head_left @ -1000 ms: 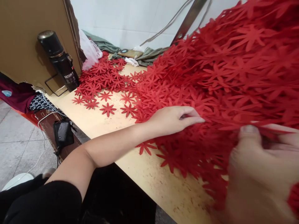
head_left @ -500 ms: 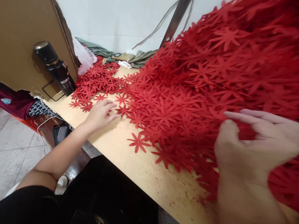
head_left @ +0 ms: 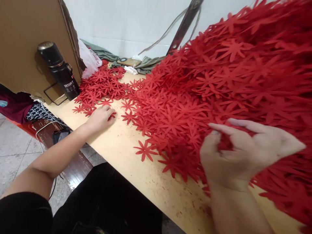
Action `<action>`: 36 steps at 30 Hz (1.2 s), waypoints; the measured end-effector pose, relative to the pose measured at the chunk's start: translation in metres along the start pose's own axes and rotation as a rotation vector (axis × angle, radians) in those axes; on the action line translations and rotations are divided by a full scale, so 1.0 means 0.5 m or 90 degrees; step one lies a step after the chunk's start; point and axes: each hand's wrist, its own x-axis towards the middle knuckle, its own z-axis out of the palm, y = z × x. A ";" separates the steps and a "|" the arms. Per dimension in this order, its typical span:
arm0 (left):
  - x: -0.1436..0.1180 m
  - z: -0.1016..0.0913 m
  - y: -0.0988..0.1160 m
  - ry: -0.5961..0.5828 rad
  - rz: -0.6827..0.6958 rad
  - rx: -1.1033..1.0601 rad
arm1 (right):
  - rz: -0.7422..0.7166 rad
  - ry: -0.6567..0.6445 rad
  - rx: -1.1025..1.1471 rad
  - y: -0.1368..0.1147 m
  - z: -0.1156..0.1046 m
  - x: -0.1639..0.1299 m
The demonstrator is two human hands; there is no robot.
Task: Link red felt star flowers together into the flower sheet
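In the head view, many red flower-shaped cutouts with narrow petals form a large heap (head_left: 170, 120) that rises to the right. My left hand (head_left: 101, 118) rests low over the table beside the smaller pile, its fingers curled in. A bit of a red flower cutout (head_left: 112, 114) shows at those fingertips; the rest of it is hidden. Over the front of the large heap is my right hand (head_left: 239, 152), fingers apart and partly stretched, thumb close under the index finger. No cutout is visible in its grip. One loose cutout (head_left: 145, 150) lies between the hands.
A smaller pile of cutouts (head_left: 102, 83) lies at the back left, beside a black vacuum bottle (head_left: 59, 71) and a cardboard sheet (head_left: 24, 42). A plastic bag (head_left: 89, 60) and green cloth (head_left: 151, 65) lie along the wall. The table edge (head_left: 136, 182) runs diagonally before me.
My left hand has drawn back slightly to the left, and its fingers have curled closed. My right hand has moved left across the front of the large heap.
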 end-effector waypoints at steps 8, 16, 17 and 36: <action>0.055 0.003 -0.021 -0.009 -0.034 -0.046 | -0.173 0.031 0.085 -0.063 -0.022 0.005; 0.111 -0.049 0.035 0.148 -0.108 -0.482 | -0.116 -0.024 0.133 -0.067 -0.022 0.003; 0.119 -0.046 0.062 0.121 -0.100 -0.551 | -0.112 -0.024 0.143 -0.066 -0.020 0.002; 0.128 0.015 0.397 -0.338 -0.083 -1.055 | 0.625 -0.119 0.562 -0.075 -0.017 0.016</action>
